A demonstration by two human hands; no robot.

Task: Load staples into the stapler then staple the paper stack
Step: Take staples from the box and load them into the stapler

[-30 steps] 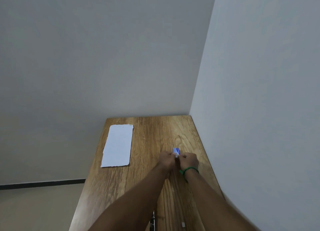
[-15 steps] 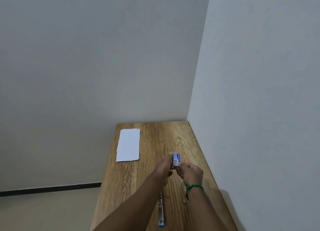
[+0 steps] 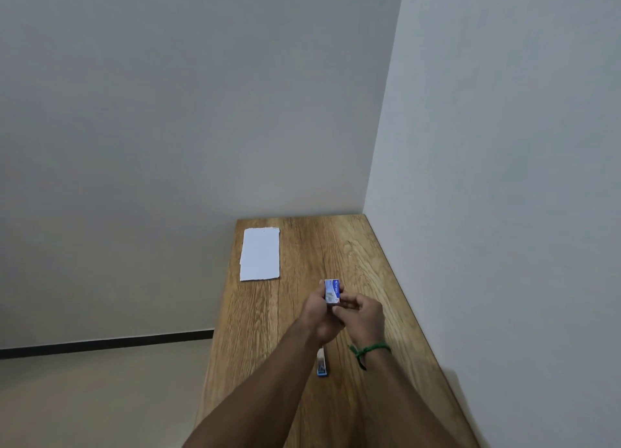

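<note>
A small blue and white staple box (image 3: 332,290) is held above the wooden table (image 3: 356,256). My left hand (image 3: 317,316) grips its near end from the left. My right hand (image 3: 364,316), with a green band at the wrist, pinches the same end from the right. The stapler (image 3: 322,363), silver with a blue tip, lies on the table beneath my hands, partly hidden by my left wrist. A white paper stack (image 3: 260,254) lies flat at the table's far left corner, well apart from my hands.
The table stands in a corner, with one white wall (image 3: 504,179) along its right edge and another behind its far edge. Its left edge drops to a pale floor (image 3: 100,397) with a dark skirting line.
My hands have drawn back toward me and lifted the staple box off the table. The camera tilted, so the stapler under my hands has come into view.
</note>
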